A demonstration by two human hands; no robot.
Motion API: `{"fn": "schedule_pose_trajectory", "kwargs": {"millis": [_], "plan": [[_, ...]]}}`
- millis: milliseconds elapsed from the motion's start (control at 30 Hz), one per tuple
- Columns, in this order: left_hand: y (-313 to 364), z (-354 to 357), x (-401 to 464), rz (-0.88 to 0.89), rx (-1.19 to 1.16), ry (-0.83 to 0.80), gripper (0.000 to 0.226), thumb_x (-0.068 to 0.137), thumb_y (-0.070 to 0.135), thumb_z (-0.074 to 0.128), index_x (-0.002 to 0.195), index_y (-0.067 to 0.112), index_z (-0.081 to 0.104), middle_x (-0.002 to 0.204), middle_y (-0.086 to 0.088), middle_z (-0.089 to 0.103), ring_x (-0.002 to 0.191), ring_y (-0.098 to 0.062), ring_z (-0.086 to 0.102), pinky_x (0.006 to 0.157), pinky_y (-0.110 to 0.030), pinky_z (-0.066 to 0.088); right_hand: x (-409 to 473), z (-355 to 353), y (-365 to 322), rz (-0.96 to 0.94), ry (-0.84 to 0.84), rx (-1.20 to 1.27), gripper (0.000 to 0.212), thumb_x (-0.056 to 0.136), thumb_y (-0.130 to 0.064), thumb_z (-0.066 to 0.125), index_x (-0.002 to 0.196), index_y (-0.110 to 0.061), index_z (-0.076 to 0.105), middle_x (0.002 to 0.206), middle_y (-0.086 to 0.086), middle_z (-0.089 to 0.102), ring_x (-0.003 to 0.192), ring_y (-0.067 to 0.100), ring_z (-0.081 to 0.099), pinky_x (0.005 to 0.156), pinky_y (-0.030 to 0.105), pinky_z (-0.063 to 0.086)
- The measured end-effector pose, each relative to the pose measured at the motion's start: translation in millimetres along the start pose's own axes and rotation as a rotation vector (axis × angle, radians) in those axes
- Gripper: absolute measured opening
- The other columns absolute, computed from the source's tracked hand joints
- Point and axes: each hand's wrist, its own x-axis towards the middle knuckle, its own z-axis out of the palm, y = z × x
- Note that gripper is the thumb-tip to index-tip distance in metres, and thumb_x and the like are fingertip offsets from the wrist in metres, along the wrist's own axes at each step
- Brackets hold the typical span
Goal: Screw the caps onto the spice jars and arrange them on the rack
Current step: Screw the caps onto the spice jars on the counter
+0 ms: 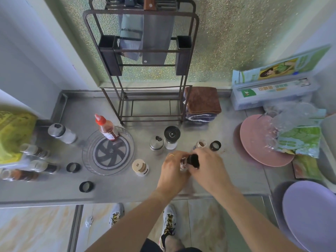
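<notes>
Two hands at the counter's (127,188) front edge — left hand (172,171) wrapped round a small spice jar (183,163), right hand (209,164) pinching its black cap (193,160). Jar label blurred, unreadable. Chinese print on the box (269,93) at the back right corner, illegible.

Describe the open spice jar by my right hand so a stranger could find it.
Start at the pink plate on the counter's right. Left of it a loose black cap stands on edge; the open spice jar is next, uncapped, brown spice showing inside.
</notes>
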Motion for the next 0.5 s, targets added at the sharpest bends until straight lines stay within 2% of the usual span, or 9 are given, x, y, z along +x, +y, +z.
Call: {"fn": "schedule_pose_trajectory", "kwargs": {"millis": [100,200,267,367,433,500], "plan": [[-18.4,7.2,2.6,-0.103,0.014,0.030,0.030,0.077,0.010,0.058,0.105,0.021,0.061,0.098,0.003,0.069,0.094,-0.018,0.062,0.077,-0.027,0.047,8.6,29.5,-11.8,0.030,-0.028,0.079,0.037,0.085,-0.025,0.072,0.118,-0.015,0.061,0.112,0.009,0.063,0.105,0.032,0.062,0.085,0.038,0.046],[-40.6,10.6,4.6,-0.202,0.028,0.116,0.027,0.080,0.010,0.061,0.105,0.019,0.055,0.098,-0.001,0.065,0.089,-0.022,0.059,0.068,-0.025,0.035,11.2,47.1,-15.3,0.048,-0.034,0.147,0.047,0.086,-0.031,0.070,0.130,-0.016,0.057,0.114,0.006,0.066,0.105,0.028,0.062,0.089,0.037,0.047],[-50.2,11.7,5.8,-0.263,0.033,0.165,0.028,0.084,0.007,0.067,0.106,0.017,0.054,0.097,-0.004,0.063,0.089,-0.027,0.058,0.069,-0.029,0.036,7.8,50.7,-1.3,0.100,-0.003,0.140,0.042,0.089,-0.035,0.067,0.126,-0.017,0.060,0.112,0.003,0.068,0.099,0.025,0.066,0.087,0.038,0.052],[-57.1,15.6,6.9,-0.256,0.035,0.175,0.029,0.087,0.014,0.071,0.109,0.016,0.053,0.098,-0.007,0.064,0.088,-0.034,0.060,0.071,-0.039,0.045,4.9,49.6,39.6,0.274,0.024,0.030,0.031,0.092,-0.034,0.063,0.118,-0.017,0.064,0.114,0.003,0.067,0.102,0.028,0.065,0.083,0.038,0.050],[-54.9,16.4,8.3,-0.241,0.068,0.155,0.036,0.084,0.012,0.071,0.115,0.018,0.052,0.103,-0.006,0.064,0.091,-0.034,0.061,0.071,-0.036,0.043,6.5,47.6,65.1,0.357,0.043,-0.042,0.025,0.091,-0.035,0.062,0.108,-0.017,0.062,0.107,0.006,0.064,0.101,0.032,0.064,0.077,0.039,0.050],[-44.3,13.6,6.1,-0.221,0.091,0.158,0.051,0.080,0.012,0.074,0.125,0.020,0.051,0.114,-0.004,0.061,0.103,-0.029,0.059,0.079,-0.030,0.042,10.5,46.0,81.9,0.390,0.054,-0.077,0.023,0.090,-0.035,0.062,0.106,-0.018,0.060,0.106,0.007,0.062,0.100,0.032,0.061,0.074,0.041,0.052]]}}
